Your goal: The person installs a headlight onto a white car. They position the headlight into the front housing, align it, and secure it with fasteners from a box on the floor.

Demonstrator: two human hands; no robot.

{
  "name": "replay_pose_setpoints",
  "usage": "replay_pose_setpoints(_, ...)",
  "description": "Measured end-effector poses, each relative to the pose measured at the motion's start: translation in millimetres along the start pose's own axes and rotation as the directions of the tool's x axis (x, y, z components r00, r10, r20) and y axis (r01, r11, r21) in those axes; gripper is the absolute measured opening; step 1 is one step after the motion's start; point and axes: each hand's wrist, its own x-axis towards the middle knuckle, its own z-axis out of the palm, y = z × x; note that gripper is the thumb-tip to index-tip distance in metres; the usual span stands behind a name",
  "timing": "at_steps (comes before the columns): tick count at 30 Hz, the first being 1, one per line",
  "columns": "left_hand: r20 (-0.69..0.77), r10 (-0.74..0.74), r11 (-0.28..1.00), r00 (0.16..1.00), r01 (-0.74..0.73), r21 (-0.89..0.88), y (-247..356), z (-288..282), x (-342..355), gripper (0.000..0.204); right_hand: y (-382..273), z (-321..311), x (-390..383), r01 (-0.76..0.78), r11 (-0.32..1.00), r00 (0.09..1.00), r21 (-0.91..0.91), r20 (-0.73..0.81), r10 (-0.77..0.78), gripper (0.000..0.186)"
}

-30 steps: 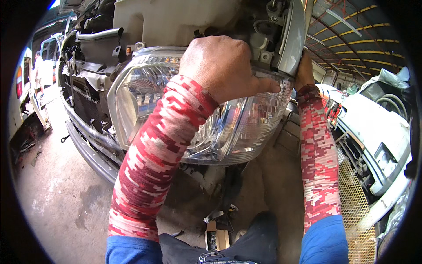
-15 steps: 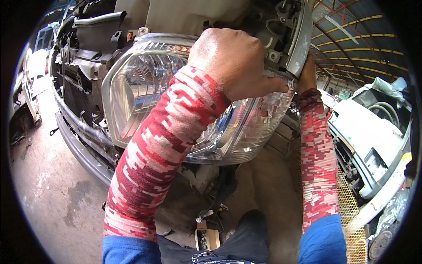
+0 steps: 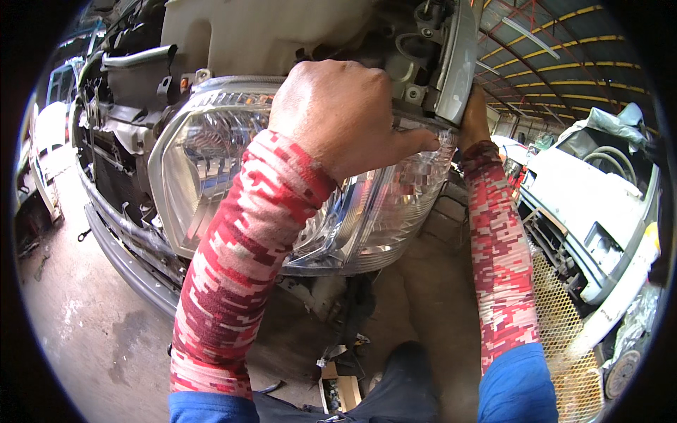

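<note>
The large clear headlight (image 3: 381, 225) sits at the front corner of a partly stripped vehicle, below a grey plastic panel (image 3: 211, 35). My left hand (image 3: 331, 116) is closed over the headlight's upper edge, its thumb stretched right along the lens toward the outer corner. At that corner my right hand (image 3: 474, 116) reaches up beside a silver body strip (image 3: 455, 67); its fingers are mostly hidden behind the strip and lamp. Both forearms wear red patterned sleeves.
A bare bumper beam (image 3: 127, 264) curves below at left. An open box (image 3: 348, 393) lies by my legs on the concrete floor (image 3: 92, 317). A white vehicle panel (image 3: 582, 197) and yellow mesh (image 3: 564, 331) stand at right; another vehicle (image 3: 56, 120) is at far left.
The view has shifted a little, putting the headlight and both hands slightly lower and further left than half a second ago. The hands keep the same places on the headlight.
</note>
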Motion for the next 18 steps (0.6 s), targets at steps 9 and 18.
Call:
replay_pose_setpoints(9, 0.068, -0.026, 0.999, 0.997, 0.024, 0.037, 3.5, -4.3, 3.8, 0.072, 12.4, -1.9, 6.8, -0.012, 1.0, 1.0, -0.026, 0.004, 0.012, 0.078)
replay_pose_setpoints(18, 0.033, 0.004, 0.996, 0.999, -0.007, 0.085, 3.5, -0.3, 3.5, 0.075, 0.4, 3.2, -35.0, 0.016, 1.0, 0.998, 0.006, 0.058, -0.016, 0.084)
